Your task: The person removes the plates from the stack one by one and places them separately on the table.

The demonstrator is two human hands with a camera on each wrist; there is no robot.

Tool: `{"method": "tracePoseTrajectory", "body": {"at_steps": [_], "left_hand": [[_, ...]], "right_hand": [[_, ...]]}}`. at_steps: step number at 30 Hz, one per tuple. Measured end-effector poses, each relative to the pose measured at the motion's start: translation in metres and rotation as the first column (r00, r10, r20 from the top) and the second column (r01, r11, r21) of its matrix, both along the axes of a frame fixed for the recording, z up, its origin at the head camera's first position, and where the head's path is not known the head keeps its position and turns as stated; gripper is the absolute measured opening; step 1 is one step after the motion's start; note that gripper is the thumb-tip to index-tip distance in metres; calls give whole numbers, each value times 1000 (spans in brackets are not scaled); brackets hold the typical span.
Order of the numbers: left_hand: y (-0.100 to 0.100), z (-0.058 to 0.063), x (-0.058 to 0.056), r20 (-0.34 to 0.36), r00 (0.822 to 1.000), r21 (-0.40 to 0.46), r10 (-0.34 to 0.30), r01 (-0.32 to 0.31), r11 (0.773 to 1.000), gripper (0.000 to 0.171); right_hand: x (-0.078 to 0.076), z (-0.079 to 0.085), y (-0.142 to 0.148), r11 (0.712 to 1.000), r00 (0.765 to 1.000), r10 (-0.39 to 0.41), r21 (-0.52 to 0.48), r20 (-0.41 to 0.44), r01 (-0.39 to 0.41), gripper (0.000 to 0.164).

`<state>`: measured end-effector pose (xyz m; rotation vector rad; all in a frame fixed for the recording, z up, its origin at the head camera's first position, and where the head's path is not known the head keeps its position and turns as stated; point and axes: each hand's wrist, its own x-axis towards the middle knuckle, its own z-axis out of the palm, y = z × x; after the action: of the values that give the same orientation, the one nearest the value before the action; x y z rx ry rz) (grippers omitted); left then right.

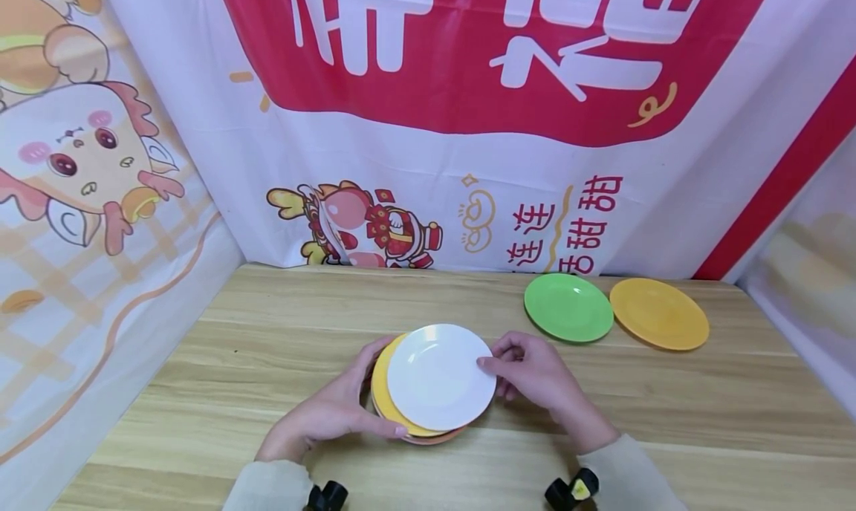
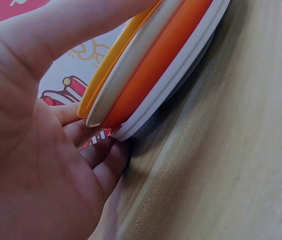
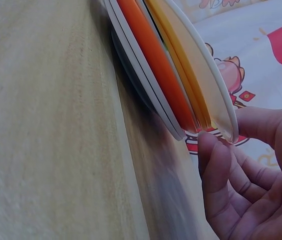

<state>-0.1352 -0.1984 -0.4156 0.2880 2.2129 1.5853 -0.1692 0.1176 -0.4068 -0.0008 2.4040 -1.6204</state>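
Observation:
A stack of round plates stands on the wooden table in front of me. Its top white plate [image 1: 438, 377] sits shifted to the right over a yellow plate [image 1: 382, 385]. Below, the left wrist view shows a cream plate [image 2: 131, 65], an orange plate [image 2: 163, 60] and a white plate [image 2: 173, 75]. My left hand [image 1: 337, 405] holds the stack's left side, thumb along the near rim and fingers around the far side. With thumb and fingers, my right hand [image 1: 535, 370] pinches the right rim of the top white plate, whose edge is lifted off the plates beneath in the right wrist view.
At the back right of the table [image 1: 281, 325] lie a green plate [image 1: 568, 308] and a yellow-orange plate [image 1: 659, 313], side by side. A printed cloth [image 1: 468, 154] hangs behind the table's back edge, with more cloth at the left and right sides.

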Motion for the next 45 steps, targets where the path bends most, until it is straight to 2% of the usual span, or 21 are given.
{"method": "tracePoseTrajectory", "body": {"at_steps": [34, 45], "left_hand": [[1, 1, 1, 7, 1000, 13, 6, -6, 1000, 125], [2, 1, 2, 15, 1000, 2, 19, -19, 1000, 124]], "right_hand": [[-6, 5, 13, 998, 1000, -9, -60, 17, 10, 27], [-10, 6, 19, 994, 1000, -10, -111, 22, 12, 25]]}}
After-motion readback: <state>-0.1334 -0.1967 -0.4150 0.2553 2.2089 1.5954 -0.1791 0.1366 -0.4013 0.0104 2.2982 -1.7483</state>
